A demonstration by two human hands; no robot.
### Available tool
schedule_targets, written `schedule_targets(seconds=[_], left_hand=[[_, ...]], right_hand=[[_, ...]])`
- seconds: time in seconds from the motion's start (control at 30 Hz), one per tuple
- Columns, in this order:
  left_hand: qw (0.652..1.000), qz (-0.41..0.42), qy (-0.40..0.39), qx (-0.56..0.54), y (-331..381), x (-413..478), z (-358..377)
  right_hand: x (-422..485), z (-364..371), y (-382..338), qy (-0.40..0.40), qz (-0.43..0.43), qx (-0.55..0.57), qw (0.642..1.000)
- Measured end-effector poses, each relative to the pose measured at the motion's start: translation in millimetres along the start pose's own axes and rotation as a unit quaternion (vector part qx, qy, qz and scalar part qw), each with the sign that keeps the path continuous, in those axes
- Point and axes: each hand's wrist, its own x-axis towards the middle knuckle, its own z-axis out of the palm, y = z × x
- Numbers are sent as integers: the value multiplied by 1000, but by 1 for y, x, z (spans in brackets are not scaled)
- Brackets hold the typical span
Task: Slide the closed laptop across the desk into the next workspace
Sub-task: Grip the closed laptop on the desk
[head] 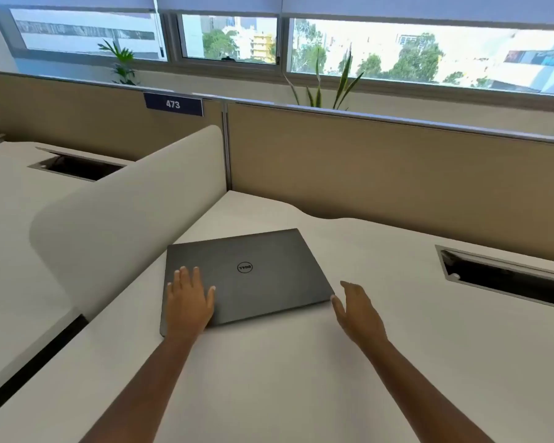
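A closed dark grey laptop [263, 266] lies flat on the white desk [285, 378], close to the low white divider on its left. My left hand [189, 303] rests palm down on the lid's near left corner, fingers spread. My right hand [359, 311] is open beside the laptop's near right corner, with the thumb tip at the corner's edge and the fingers off the lid. Neither hand grips the laptop.
A curved white divider [125, 215] separates this desk from the neighbouring desk [10, 225] on the left. Each desk has an open cable hatch, one at left [77, 167] and one at right [506, 279]. A tan partition wall [381, 174] with a 473 sign runs along the back.
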Motion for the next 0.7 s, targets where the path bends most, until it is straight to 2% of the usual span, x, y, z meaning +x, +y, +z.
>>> schedule_targets(seconds=[0.2,0.33,0.5,0.7], left_hand=[[987,-133,-43,-77,-22,23,0],[978,-165,-65,-114,-32,38,6],[977,-175,-42,-110,-30,52,11],[963,-224,-34,-148,-26,66,13]], right_hand=[[32,9,-12,-49,63,40,996],[51,17,-18,-65,94,53,992],[68,31,-26,-76,105,81,988],[81,43,-33,-34,123,81,989]])
